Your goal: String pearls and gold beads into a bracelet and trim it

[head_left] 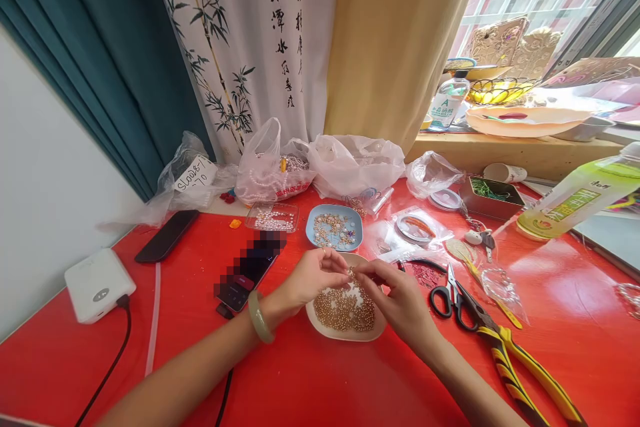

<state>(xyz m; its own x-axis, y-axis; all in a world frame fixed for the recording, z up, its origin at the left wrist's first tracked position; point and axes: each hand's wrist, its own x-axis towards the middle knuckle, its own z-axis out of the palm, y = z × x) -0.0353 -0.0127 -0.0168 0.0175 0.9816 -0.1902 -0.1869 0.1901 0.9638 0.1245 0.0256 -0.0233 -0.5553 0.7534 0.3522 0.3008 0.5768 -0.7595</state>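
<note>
Above a white dish (320, 328) of gold beads (345, 310), my two hands meet fingertip to fingertip. My left hand (313, 280), with a pale green bangle on its wrist, is closed in a pinch. Thumb and forefinger of my right hand (397, 297) pinch from the other side. Between them shows a tiny cluster of gold beads (352, 272); any thread through it is too fine to make out. Just behind stands a blue dish (311, 230) with gold beads and pearly pieces. A clear tray (253, 221) of white beads lies left of that.
Black scissors (453, 297) and yellow-handled pliers (505, 353) lie to the right, near a bottle of green drink (575, 200). A phone (250, 273) lies left of the dish, with a white cabled box (100, 287) farther left. Plastic bags (357, 163) line the back.
</note>
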